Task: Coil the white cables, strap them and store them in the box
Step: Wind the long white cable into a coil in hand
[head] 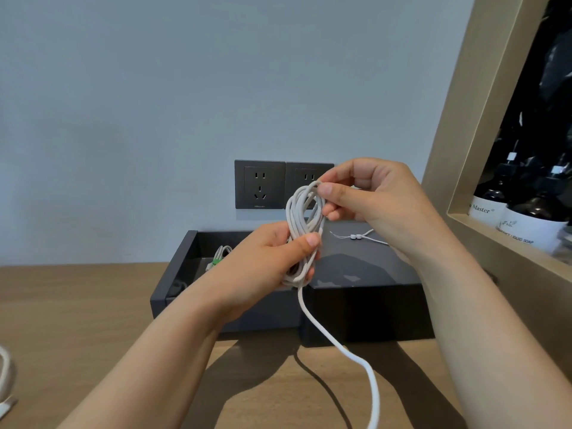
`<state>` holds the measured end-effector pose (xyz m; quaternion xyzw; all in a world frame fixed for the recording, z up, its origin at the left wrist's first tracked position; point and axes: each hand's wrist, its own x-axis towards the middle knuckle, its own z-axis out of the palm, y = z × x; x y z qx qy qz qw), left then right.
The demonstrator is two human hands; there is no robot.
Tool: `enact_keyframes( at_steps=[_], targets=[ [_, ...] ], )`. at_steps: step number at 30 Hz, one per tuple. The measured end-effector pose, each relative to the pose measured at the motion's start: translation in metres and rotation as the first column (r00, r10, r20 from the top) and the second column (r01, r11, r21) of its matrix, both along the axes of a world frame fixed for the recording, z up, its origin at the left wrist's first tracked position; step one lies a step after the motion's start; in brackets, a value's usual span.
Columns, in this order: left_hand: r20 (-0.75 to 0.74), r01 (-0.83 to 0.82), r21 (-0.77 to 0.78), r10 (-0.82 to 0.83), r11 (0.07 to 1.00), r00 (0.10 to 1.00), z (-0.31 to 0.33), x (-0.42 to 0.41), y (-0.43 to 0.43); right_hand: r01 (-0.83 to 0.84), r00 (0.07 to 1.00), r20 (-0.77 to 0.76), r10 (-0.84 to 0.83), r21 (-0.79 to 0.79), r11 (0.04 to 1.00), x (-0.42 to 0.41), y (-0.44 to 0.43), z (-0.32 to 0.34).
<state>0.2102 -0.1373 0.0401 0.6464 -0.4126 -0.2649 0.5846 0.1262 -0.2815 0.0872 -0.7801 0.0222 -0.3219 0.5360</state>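
While one table (pixel 77 320) bears one open box (pixel 181 264), two hands hold one cable coil (pixel 298 218) above it: left hand (pixel 263 267) grips its middle, right hand (pixel 374 196) pinches its top; one strapped cable (pixel 219 255) lies inside.

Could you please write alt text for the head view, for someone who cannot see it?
The left hand grips a white cable coil while the right hand pinches its top loop; the loose tail hangs to the table. Behind, an open dark box holds a coiled cable with a green strap.
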Motion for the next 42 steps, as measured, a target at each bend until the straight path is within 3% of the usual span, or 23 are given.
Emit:
enact_keyframes(
  at_steps=[6, 13, 18, 22, 26, 29, 33, 38, 42],
  targets=[
    [0.056, -0.056, -0.007, 0.056, 0.998, 0.997, 0.001, 0.003, 0.000, -0.041, 0.999, 0.007, 0.041, 0.017, 0.999, 0.000, 0.003, 0.002],
    [-0.157, -0.243, -0.197, 0.214, 0.950, 0.964, -0.001, 0.023, 0.002, 0.016, 0.999, -0.041, -0.016, -0.022, 1.000, 0.002, 0.004, 0.000],
    [-0.207, -0.399, -0.289, 0.350, 0.870, 0.913, 0.004, 0.030, 0.007, 0.008, 0.974, -0.226, -0.025, -0.078, 0.997, 0.002, 0.005, -0.005],
    [-0.293, -0.447, -0.374, 0.354, 0.812, 0.888, 0.010, 0.028, 0.008, -0.110, 0.892, -0.450, 0.031, -0.151, 0.982, -0.001, 0.013, -0.005],
    [-0.359, -0.457, -0.414, 0.319, 0.787, 0.877, 0.010, 0.029, 0.007, -0.301, 0.725, -0.687, 0.055, -0.243, 0.922, -0.007, 0.016, 0.001],
    [-0.378, -0.443, -0.435, 0.288, 0.784, 0.880, 0.011, 0.029, 0.008, -0.381, 0.633, -0.771, 0.067, -0.236, 0.894, -0.009, 0.016, 0.002],
    [-0.412, -0.422, -0.453, 0.236, 0.785, 0.880, 0.013, 0.029, 0.008, -0.316, 0.666, -0.744, 0.046, -0.226, 0.922, -0.008, 0.012, -0.003],
    [-0.419, -0.394, -0.441, 0.203, 0.807, 0.885, 0.012, 0.030, 0.008, -0.053, 0.804, -0.588, -0.091, -0.224, 0.973, -0.009, -0.006, -0.004],
    [-0.409, -0.363, -0.454, 0.172, 0.814, 0.896, 0.012, 0.031, 0.008, -0.005, 0.818, -0.549, -0.172, -0.306, 0.952, -0.015, -0.015, -0.001]
  ],
)
